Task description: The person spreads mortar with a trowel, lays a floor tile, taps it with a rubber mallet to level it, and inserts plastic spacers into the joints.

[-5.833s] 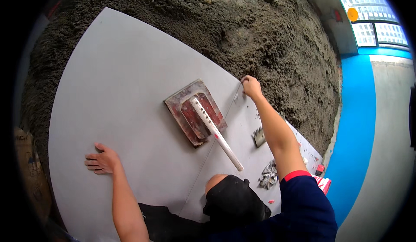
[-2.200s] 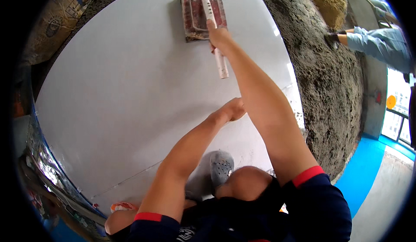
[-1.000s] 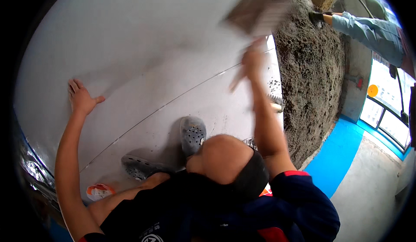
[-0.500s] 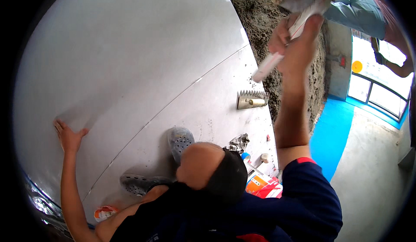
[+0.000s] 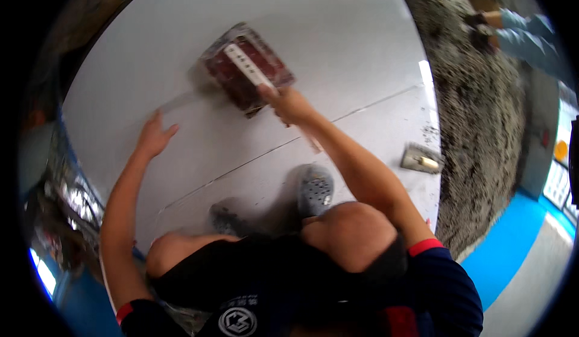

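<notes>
My right hand (image 5: 286, 106) grips the white handle of a rectangular maroon-faced pad tool (image 5: 229, 83), which lies on or just over a large light grey tile (image 5: 313, 29). My left hand (image 5: 155, 138) is open on that tile, left of the tool, fingers pointing away from me and thumb spread. A thin joint separates it from a nearer tile (image 5: 374, 138), on which a notched trowel (image 5: 422, 159) rests at the right edge. My two grey clogs (image 5: 315, 192) stand on the nearer tile below. The picture is blurred by motion.
Rough grey mortar (image 5: 476, 132) borders the tiles on the right, with another person's legs (image 5: 518, 41) at its far end. A blue strip of floor (image 5: 500, 252) runs beside grey concrete at the lower right, near a window (image 5: 564, 168). Shiny clutter (image 5: 75, 204) lies along the left edge.
The pad tool has come from high at the upper right back over the middle of the large tile, held in my right hand. My left hand has shifted up and right in the picture.
</notes>
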Tool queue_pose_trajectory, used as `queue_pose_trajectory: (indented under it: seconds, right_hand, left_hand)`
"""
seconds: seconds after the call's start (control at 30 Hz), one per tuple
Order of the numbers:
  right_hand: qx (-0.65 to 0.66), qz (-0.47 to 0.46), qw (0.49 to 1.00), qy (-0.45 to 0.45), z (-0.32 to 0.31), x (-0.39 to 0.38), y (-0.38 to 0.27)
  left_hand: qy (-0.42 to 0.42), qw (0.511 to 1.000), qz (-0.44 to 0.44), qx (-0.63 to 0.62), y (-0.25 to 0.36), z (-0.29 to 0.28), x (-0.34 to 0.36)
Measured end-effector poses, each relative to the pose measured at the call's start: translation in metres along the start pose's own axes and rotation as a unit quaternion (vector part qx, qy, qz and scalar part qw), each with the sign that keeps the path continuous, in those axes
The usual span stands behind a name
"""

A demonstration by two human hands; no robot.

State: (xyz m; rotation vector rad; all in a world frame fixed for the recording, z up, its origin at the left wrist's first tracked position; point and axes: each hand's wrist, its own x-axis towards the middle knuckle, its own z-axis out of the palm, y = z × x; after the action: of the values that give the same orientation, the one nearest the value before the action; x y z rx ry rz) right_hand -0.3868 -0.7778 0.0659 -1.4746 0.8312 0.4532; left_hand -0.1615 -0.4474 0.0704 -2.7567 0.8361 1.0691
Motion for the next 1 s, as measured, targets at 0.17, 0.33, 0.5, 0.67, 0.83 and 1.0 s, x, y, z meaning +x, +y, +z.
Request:
queue_pose_trajectory:
  seconds: [0.17, 0.33, 0.5, 0.67, 0.83, 1.0]
  right_hand:
    - [0.011, 0.045, 0.999, -0.007, 0.006, -0.018, -0.004]
    - [-0.068, 0.051, 0.991, 0.099, -0.032, -0.063, -0.065]
    - [-0.049, -0.104, 0.949, 0.295, -0.117, -0.152, -0.137]
    - [0.018, -0.328, 0.899, 0.289, -0.169, -0.201, -0.2]
    - [-0.16, -0.092, 0.923, 0.339, -0.074, -0.081, 0.007]
    - [-0.131, 0.047, 0.989, -0.04, 0.103, -0.012, -0.071]
  left_hand:
    - [0.088, 0.995, -0.036, 0.035, 0.016, 0.059, -0.03]
    - [0.198, 0.967, -0.16, -0.004, -0.016, 0.104, -0.047]
    - [0.337, 0.919, -0.202, 0.021, -0.094, 0.149, -0.082]
    - [0.371, 0.915, -0.155, -0.028, -0.097, 0.181, -0.09]
    - [0.392, 0.908, -0.145, -0.031, -0.096, 0.167, -0.077]
    - [0.385, 0.911, -0.142, -0.048, -0.101, 0.158, -0.085]
